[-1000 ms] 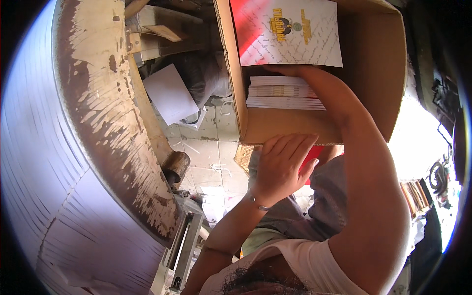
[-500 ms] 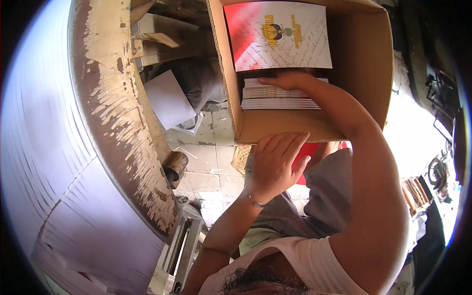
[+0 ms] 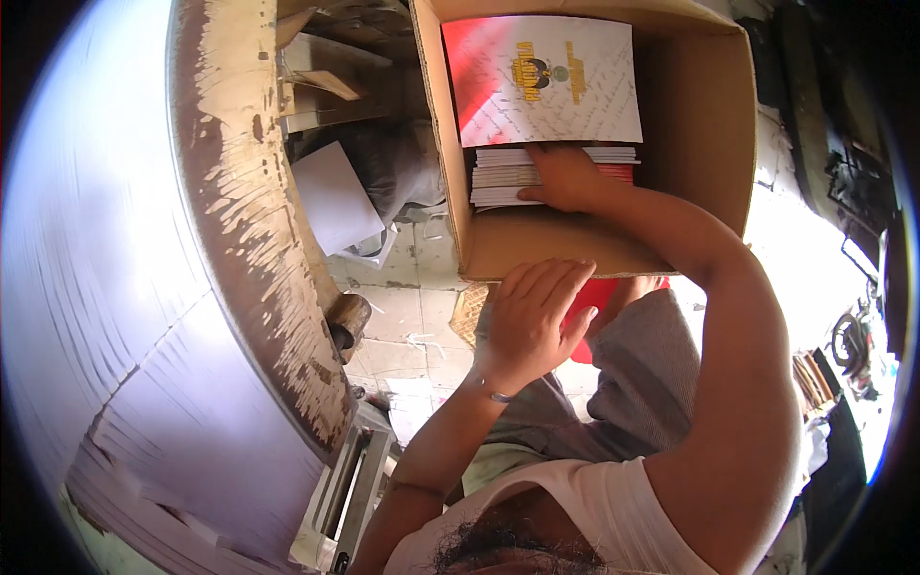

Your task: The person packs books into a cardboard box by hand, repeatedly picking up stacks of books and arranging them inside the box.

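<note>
A brown cardboard box (image 3: 704, 125) stands in front of me with its top open. Inside, toward the far side, lie red-and-white booklets (image 3: 594, 86) with their covers up. Nearer to me a row of booklets (image 3: 498, 175) shows its pale edges, with a bit of red at the right end. My right hand (image 3: 570, 180) reaches into the box and spans this row, one digit at its near side and the others at its far side. At the box's near edge, my left hand (image 3: 532, 321) has its fingers stretched out and holds nothing.
To the left, large white paper sheets (image 3: 192, 412) lie beside a worn, curved wooden edge (image 3: 240, 192). A loose white sheet (image 3: 335, 196) sits low, next to a dark bag. Below the box are my legs (image 3: 647, 364) and something red (image 3: 582, 353).
My right hand has moved nearer to me, from lying along the row's far side to clasping across it. The row appears pressed closer together. The left hand stays at the box edge.
</note>
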A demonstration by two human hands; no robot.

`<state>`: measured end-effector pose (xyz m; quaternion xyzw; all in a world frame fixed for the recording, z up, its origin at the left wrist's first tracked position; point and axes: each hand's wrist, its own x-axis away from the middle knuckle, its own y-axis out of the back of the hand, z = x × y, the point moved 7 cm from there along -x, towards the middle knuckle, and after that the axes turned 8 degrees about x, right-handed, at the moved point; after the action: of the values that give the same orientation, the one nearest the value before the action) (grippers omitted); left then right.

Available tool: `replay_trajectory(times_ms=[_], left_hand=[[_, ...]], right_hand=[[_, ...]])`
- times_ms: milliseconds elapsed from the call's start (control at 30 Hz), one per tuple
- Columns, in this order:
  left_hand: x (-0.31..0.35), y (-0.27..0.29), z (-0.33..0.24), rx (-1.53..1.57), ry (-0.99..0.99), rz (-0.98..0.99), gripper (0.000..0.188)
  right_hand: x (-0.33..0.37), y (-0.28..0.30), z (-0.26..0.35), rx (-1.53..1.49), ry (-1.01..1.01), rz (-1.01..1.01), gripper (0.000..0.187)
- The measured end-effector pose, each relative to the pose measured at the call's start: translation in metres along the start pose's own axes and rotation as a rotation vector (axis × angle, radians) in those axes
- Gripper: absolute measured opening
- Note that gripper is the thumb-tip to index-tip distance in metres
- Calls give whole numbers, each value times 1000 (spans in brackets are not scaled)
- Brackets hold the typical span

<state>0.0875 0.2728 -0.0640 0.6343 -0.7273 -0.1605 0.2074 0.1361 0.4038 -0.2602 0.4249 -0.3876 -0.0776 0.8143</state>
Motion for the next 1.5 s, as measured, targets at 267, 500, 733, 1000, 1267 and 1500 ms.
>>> replay_trajectory(times_ms=[267,500,733,1000,1267,1500], left_hand=[[28,7,-2,53,-76,-43,50],[82,38,-13,134,-19,-199,47],[160,29,7,139,178,-20,47],[276,20,40,186,517,46,53],[334,82,44,172,551,-56,48],[371,169,65,240,536,-595,40]], right_hand=[[20,-8,16,56,35,-53,99],[30,-4,14,142,119,-48,106],[45,15,-5,31,107,-10,93],[129,114,17,-333,-22,-307,74],[280,141,48,-509,-164,-502,74],[342,194,143,-902,-46,-569,68]])
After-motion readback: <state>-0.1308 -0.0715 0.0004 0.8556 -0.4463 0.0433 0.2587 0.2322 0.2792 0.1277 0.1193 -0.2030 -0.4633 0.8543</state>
